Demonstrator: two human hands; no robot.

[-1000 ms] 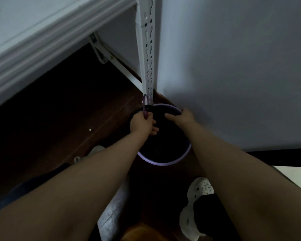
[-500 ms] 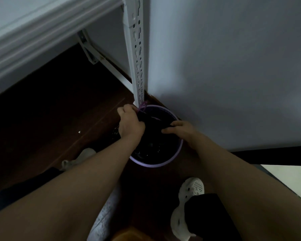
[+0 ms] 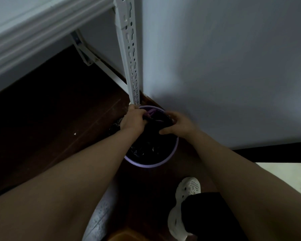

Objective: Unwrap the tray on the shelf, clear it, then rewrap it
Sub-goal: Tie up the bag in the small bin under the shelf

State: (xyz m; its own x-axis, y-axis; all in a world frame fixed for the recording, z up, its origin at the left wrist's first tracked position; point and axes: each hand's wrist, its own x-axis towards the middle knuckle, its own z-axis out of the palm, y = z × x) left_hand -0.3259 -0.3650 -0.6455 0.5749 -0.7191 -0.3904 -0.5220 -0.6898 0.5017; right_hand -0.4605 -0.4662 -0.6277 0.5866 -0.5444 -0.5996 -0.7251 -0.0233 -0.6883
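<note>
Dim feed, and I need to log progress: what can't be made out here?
Head view only:
- Inside of the round purple-rimmed bin: black plastic liner and shadow hide any contents.
- Thin purple strip gripped by the left hand: the hand covers most; handle or drawstring, unclear.
- Tray: none seen; white shelf cut off by top-left edge.

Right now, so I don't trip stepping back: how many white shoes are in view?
1. A white perforated shoe on the dark floor, nearer the camera than the purple bin, beside the right forearm. Another may be hidden behind the left arm.
</note>
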